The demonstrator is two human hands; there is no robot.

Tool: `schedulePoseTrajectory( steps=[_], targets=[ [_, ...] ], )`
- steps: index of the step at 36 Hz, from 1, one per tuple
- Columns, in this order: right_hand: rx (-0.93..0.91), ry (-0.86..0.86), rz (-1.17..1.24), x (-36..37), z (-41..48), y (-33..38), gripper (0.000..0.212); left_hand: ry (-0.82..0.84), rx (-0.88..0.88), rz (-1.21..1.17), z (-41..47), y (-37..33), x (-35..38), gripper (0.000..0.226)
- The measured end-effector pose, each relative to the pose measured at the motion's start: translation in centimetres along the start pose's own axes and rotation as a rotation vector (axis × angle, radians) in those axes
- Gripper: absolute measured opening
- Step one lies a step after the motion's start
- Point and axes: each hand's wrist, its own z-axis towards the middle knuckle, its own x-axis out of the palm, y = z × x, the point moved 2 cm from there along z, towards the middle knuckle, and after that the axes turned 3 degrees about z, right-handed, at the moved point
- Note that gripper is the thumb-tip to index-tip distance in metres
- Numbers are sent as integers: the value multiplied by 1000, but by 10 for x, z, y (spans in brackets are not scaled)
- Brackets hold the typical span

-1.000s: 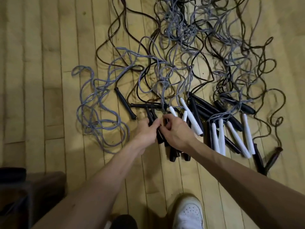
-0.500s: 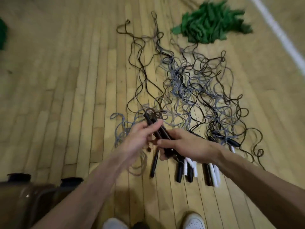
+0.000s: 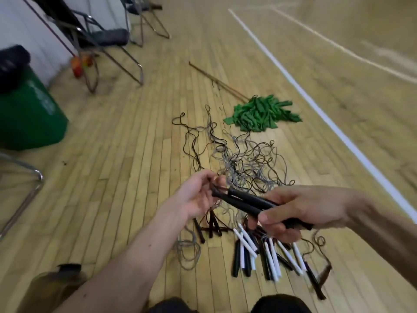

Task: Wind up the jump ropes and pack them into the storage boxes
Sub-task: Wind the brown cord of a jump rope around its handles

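Observation:
My right hand [image 3: 300,208] grips a pair of black jump-rope handles [image 3: 246,201] lifted above the floor. My left hand [image 3: 198,195] holds their far ends, where the cord leaves them. A tangle of grey and dark jump ropes [image 3: 243,163] spreads over the wooden floor beyond my hands. Several black and white handles [image 3: 266,251] lie side by side on the floor under my right hand. More dark handles [image 3: 209,227] lie below my left hand.
A pile of green straps [image 3: 261,112] with thin sticks lies past the ropes. A green bin [image 3: 27,111] stands at left, folding chairs [image 3: 94,35] behind it. A brownish container [image 3: 52,285] sits near my left arm. A white court line [image 3: 316,105] runs along the right.
Both hands lifted the black handles off the floor and raised them. The view has tilted up, showing the green straps, bin and chairs.

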Motion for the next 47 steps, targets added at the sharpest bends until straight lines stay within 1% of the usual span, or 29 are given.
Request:
schedulePoseTrajectory(
  steps=[1,4,5,7,9,11,14,16,19,21,24,28,31,33,34,36,39,41,43,44,45,46,47],
  targets=[
    [-17,9,14,5,-12,10,15,-8,24,-11,-6,-5,6,15],
    [-93,32,-10,22,-48,43,16,-10,102,-28,-20,-26,24,26],
    [-119,33,-27,28,-60,54,18,2,121,-36,-28,-34,33,22],
    [-174,30,-36,39,-82,71,27,10,172,-32,-48,-45,52,6],
    [-244,-25,-14,46,-101,84,33,29,224,14,-75,-49,75,11],
    [-334,-126,-6,53,-117,98,31,59,303,104,-105,-53,97,13],
    [-437,-381,-17,64,-136,118,30,40,507,307,-147,-72,121,12],
    [-470,-467,-27,73,-149,129,28,19,695,443,-179,-89,135,14],
    [-497,-481,22,87,-165,143,29,-16,958,616,-229,-111,154,8],
    [-522,-491,26,98,-173,152,31,-9,1076,681,-261,-119,164,7],
    [-550,-526,-29,117,-182,167,34,20,1165,677,-301,-126,175,10],
    [-579,-545,-96,141,-187,182,37,5,1327,820,-337,-126,183,22],
    [-586,-554,-189,158,-189,190,39,-44,1478,902,-357,-126,185,23],
    [-601,-546,-207,168,-192,196,37,-65,1459,845,-365,-128,182,24],
    [-611,-536,-208,172,-193,199,36,-102,1403,797,-365,-131,178,27],
    [-636,-516,-220,182,-196,204,36,-188,1239,723,-362,-134,166,34],
    [-658,-486,-255,198,-199,208,34,-256,1019,773,-354,-128,145,38],
    [-658,-445,-290,210,-199,210,31,-221,893,800,-353,-118,135,41],
    [-652,-403,-313,221,-197,211,31,-216,786,930,-355,-108,126,49],
    [-649,-381,-316,227,-196,212,31,-263,782,1057,-358,-105,123,55],
    [-648,-358,-315,232,-196,213,31,-349,836,1190,-360,-105,120,61],
    [-648,-340,-314,236,-196,214,30,-428,948,1275,-364,-106,119,66],
    [-648,-323,-313,241,-195,215,29,-452,1080,1279,-370,-106,121,69]
  ],
)
